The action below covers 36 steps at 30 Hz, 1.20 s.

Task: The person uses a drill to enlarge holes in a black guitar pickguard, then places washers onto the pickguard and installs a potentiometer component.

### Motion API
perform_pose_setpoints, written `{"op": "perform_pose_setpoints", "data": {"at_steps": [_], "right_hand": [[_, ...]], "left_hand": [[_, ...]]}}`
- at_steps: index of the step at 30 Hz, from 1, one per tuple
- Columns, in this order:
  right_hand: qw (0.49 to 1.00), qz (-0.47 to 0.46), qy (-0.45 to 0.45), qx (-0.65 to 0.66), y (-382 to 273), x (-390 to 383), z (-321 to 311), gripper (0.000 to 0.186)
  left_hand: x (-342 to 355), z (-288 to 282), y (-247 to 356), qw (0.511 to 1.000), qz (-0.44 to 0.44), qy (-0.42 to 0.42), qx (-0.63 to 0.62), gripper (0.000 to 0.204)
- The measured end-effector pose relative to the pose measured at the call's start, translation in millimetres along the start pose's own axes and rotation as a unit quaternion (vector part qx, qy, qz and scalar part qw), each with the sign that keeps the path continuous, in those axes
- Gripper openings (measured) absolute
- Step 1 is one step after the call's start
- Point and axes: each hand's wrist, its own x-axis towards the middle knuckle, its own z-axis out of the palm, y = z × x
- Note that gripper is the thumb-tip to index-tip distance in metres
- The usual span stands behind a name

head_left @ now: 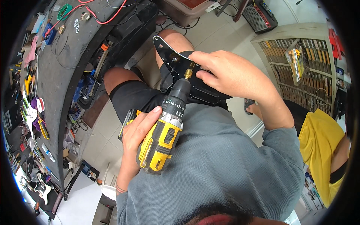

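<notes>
Left hand (140, 131): closed round the handle of a yellow-and-black drill (163, 135), forefinger lying along the body toward the numbered collar. Chuck pointed up and away from the grip; a brass-coloured bit (188, 72) stood at its tip.

Right hand (228, 75): closed on a black plate (176, 62), fingers curled over its near edge just beside the bit, thumb under. The plate was thin, curved, drilled with small holes, held over the knees and not resting on anything firm.

Bit and plate: touching or very nearly so; contact hidden by the fingers.

Risks, as judged:
- Plate was steadied by fingers alone; if the bit grabbed, the plate could spin or jerk out of the hold.
- Fingertips sat right beside the bit; a skid across the smooth surface could reach them.
- Thigh lay directly beyond the plate; breakthrough could carry the bit toward it.
- Thin plate could crack under too much push.

Packages and labels:
- Well right of the right hand, a pale rack (300, 71) of narrow slots filled with small dark packets; one yellow-and-clear hanging packet (298, 56) at its front.
- Far left of the left hand, a grey bench (63, 75) with small coloured parts and red wires (101, 17).
- Red boxes (335, 43) beyond the rack.
</notes>
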Motion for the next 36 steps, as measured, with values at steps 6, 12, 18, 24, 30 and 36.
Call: {"op": "perform_pose_setpoints", "data": {"at_steps": [6,12,18,24,30,36], "right_hand": [[1.000,0.014,0.007,-0.003,9.7,-3.6,-5.1,0.032],[0.998,0.030,0.015,-0.061,-2.1,4.4,-9.7,0.023],[0.998,0.001,0.036,-0.056,-1.3,5.1,1.4,0.033],[0.999,0.017,0.001,-0.032,-3.7,3.5,1.5,0.049],[1.000,-0.002,0.004,-0.022,-6.8,1.3,-0.8,0.051],[1.000,-0.004,0.002,-0.019,-7.8,-0.1,-0.6,0.054]], "left_hand": [[-8.3,-6.8,2.1,0.997,0.040,0.058,0.032,0.066],[-18.0,-9.9,1.8,0.995,-0.009,0.100,0.021,0.064],[-9.1,-7.8,-4.2,0.991,0.000,0.136,0.013,0.066],[-10.2,-7.5,-8.3,0.991,-0.022,0.125,-0.042,0.065],[-9.5,-6.8,-3.8,0.992,-0.056,0.106,-0.040,0.062],[-8.8,-5.9,-4.9,0.987,-0.084,0.102,-0.088,0.059]]}}
